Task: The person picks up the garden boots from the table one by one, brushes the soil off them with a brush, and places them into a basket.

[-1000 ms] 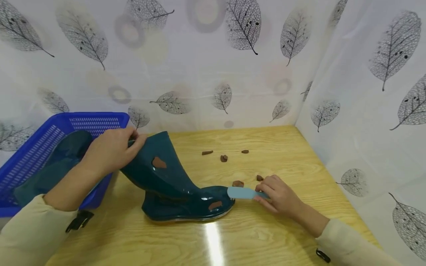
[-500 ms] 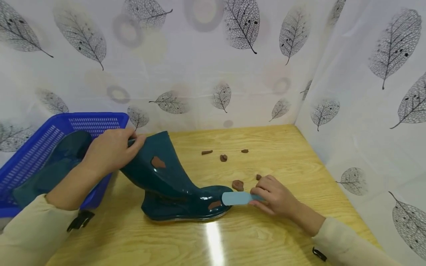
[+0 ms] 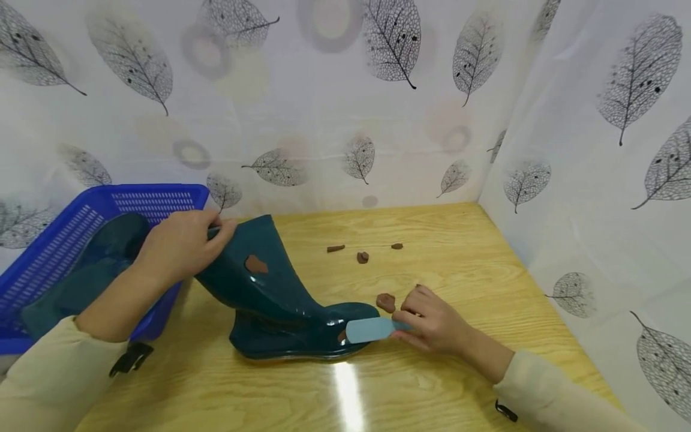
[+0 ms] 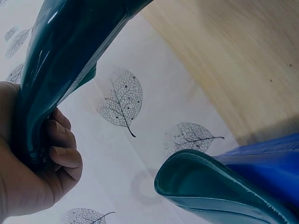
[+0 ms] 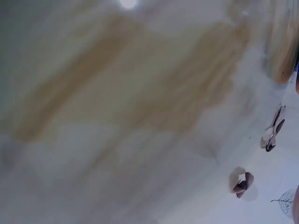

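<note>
A dark green rain boot (image 3: 275, 294) lies tilted on the table, toe to the right. My left hand (image 3: 180, 246) grips the top of its shaft; the left wrist view shows the fingers (image 4: 67, 156) curled round the boot's edge. A brown clay-like patch (image 3: 256, 264) sticks to the shaft. Another brown patch (image 3: 342, 337), partly covered, sits on the foot. My right hand (image 3: 437, 324) pinches a light blue flat-bladed scraper (image 3: 369, 330), whose blade tip is at the patch on the foot. The right wrist view is mostly blurred.
Several brown lumps (image 3: 385, 302) lie on the wooden table (image 3: 453, 240) behind the boot. At the left stands a blue plastic basket (image 3: 156, 195) with another green boot (image 3: 81, 276) in it. A leaf-patterned white curtain (image 3: 324, 120) hangs behind and at the right.
My right hand has moved left with the scraper, its blade sliding from the boot's toe tip to the brown patch on the foot. The left hand and boot stay almost still.
</note>
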The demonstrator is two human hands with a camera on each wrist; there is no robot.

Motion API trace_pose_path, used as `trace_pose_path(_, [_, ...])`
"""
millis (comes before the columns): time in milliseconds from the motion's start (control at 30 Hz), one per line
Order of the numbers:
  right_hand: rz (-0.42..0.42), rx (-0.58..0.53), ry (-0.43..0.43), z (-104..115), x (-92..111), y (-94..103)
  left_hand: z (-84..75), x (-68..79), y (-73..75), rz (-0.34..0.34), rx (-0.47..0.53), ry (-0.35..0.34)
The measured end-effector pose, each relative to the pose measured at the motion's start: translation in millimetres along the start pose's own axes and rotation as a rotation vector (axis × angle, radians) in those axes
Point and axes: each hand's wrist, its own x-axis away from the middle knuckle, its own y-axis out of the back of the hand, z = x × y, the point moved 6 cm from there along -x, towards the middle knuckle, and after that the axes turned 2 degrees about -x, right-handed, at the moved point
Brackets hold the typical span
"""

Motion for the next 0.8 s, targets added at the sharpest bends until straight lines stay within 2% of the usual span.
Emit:
trace_pose_path(300, [0.002,0.005,0.039,9,-15,-11.1,-1.7,-0.8,1.0,-0.010,-0.016,-0.008])
trace_pose_path(567, [0.001,0.007,0.132,21,-30,-18.0,-2.9,-0.9,1.9,-0.023,-0.016,-0.011])
trace_pose_path(800, [0.004,0.036,0.160,27,-35,-13.1,-3.0,-0.3,0.2,-0.003,-0.011,-0.019])
